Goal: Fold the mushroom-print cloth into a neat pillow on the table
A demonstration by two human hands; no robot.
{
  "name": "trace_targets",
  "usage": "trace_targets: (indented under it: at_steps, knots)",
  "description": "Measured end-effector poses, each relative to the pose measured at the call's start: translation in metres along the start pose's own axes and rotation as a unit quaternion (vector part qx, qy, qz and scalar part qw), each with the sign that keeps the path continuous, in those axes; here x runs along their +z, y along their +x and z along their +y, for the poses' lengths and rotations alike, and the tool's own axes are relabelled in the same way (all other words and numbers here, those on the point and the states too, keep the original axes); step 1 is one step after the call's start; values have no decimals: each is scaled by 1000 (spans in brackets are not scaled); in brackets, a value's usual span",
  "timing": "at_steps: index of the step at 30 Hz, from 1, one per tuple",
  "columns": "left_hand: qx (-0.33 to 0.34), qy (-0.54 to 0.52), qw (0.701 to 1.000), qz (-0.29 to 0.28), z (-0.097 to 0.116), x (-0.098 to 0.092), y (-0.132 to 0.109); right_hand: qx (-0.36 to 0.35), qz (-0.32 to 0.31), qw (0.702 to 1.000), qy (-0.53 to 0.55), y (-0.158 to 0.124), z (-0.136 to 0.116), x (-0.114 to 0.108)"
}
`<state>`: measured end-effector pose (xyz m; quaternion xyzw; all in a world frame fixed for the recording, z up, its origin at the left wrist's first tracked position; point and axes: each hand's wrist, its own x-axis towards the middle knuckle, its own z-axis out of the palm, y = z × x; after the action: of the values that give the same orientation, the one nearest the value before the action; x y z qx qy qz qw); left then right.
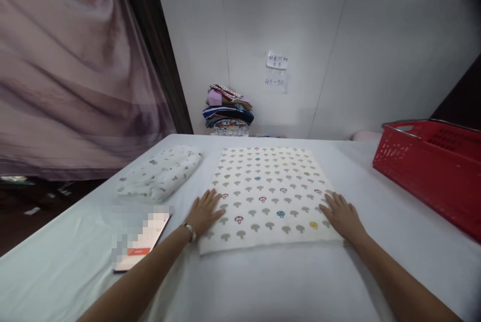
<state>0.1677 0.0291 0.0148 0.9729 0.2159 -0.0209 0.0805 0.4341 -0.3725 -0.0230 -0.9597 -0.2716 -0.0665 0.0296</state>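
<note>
A white cloth with a mushroom print [270,186] lies flat and squared on the white-covered table, its mushrooms mostly grey with a few red, blue, green and yellow ones. On its left edge rests my left hand [205,213], fingers spread, a bracelet at the wrist. My right hand [343,215] lies on the opposite edge, its fingers also stretched out. Both palms face down and neither hand grips anything. Left of the cloth, a folded white cloth with a sparse grey print [160,174] sits apart from it.
A phone [145,249], partly blurred out, lies beside my left forearm. At the right stands a red plastic basket [432,171]. A stack of folded clothes [228,111] is behind the table by the wall, near paper notes [276,81]. A pinkish curtain [75,71] hangs at the left.
</note>
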Motion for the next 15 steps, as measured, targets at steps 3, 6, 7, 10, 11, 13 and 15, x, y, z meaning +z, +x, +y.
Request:
trace_targets:
  at_steps: [3,6,7,10,11,13,15]
  knots:
    - [1,3,1000,3,2,2,-34,11,-7,1000,9,-1,-3,-3]
    - [1,5,1000,9,5,4,-60,16,-13,999,30,0,-3,-8]
    - [5,5,1000,12,6,5,-67,14,-17,999,45,0,-2,-10]
    - [31,3,999,27,7,9,-87,10,-27,995,98,-2,3,-16]
    - [43,3,999,32,7,11,-93,7,-26,993,113,-4,6,-17]
    - [64,2,997,42,6,14,-103,-6,-19,991,133,-11,13,-19]
    - [75,0,996,54,4,16,-112,-28,-17,989,145,-22,21,-18]
